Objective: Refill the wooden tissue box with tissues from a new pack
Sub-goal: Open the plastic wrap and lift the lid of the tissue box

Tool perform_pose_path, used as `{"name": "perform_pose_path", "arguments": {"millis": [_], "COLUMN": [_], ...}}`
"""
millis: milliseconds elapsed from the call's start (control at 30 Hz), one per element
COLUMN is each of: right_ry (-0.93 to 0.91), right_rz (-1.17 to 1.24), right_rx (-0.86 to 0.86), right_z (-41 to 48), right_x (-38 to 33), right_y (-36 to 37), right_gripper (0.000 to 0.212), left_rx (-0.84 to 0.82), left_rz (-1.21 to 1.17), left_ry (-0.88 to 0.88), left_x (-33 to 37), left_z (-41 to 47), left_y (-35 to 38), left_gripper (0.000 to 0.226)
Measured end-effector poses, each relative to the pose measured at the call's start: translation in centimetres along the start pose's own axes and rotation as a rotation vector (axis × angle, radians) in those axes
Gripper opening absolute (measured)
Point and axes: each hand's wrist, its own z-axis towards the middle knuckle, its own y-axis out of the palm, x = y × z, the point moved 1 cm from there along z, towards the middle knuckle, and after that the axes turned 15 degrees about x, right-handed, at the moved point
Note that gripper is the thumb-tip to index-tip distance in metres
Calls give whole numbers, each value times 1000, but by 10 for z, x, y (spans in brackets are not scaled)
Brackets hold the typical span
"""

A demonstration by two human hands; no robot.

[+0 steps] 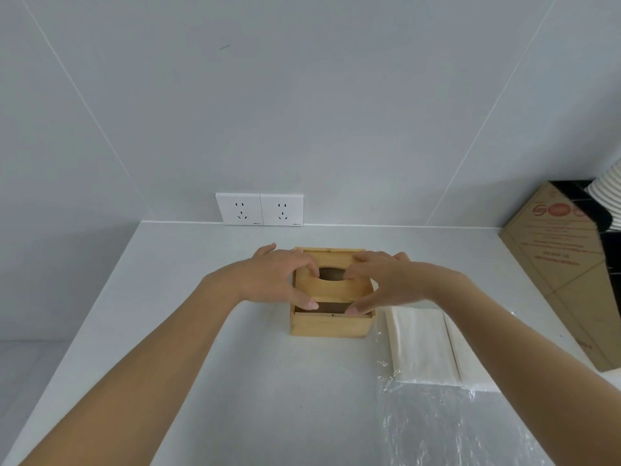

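A square wooden tissue box (332,326) stands on the white counter near the back wall. Its sliding lid (331,289), with an oval hole, sits partway back, leaving a dark gap along the box's near edge. My left hand (279,275) grips the lid's left side, thumb at the near edge and a finger at the hole. My right hand (383,280) holds the lid's right side the same way. To the right of the box lies a stack of white tissues (423,348) on a clear plastic wrapper (447,425).
The white counter (208,331) meets a grey wall with a double socket (259,209) behind the box. A brown cardboard box (561,260) leans at the right edge, with stacked white items (610,190) above it. The counter's left edge drops off.
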Motion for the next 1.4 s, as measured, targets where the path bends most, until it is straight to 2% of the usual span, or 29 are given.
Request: {"name": "perform_pose_path", "arguments": {"millis": [100,167,233,300,367,433,500,633,767,967,1133,1333,1400], "right_ry": [56,59,24,3,11,43,90,167,163,175,212,250,253], "right_rz": [54,152,304,520,750,903,979,1077,1008,963,1140,1218,1217], "right_rx": [-101,-118,-70,65,207,301,371,448,532,590,646,672,685], "right_z": [6,5,1,-7,-15,-20,-19,-6,3,8,13,18,18], "right_x": [1,5,13,25,39,49,53,48,41,39,39,33,30], "right_y": [-18,-26,-29,-25,-13,4,22,44,46,47,47,44,44], "right_gripper": [70,71,76,76,71,69,66,50,36,34,33,16,14], "left_rx": [-128,-164,-107,46,322,607,680,534,531,591,595,561,558], "left_rz": [-49,-69,-126,-336,-667,-818,-735,-605,-582,-374,-368,-370,-379], "left_ry": [-152,-151,-107,-57,-16,-19,-37,-20,-11,1,-51,-57,-56], "left_x": [4,4,0,-9,-19,-29,-35,-40,-39,-41,-42,-44,-43], "left_z": [5,8,3,-6,-17,-24,-23,-12,-2,6,10,12,10], "left_y": [-18,-25,-29,-28,-19,-3,15,39,41,33,30,30,29], "left_gripper": [45,48,57,58,42,30,36,47,39,29,24,2,13]}}
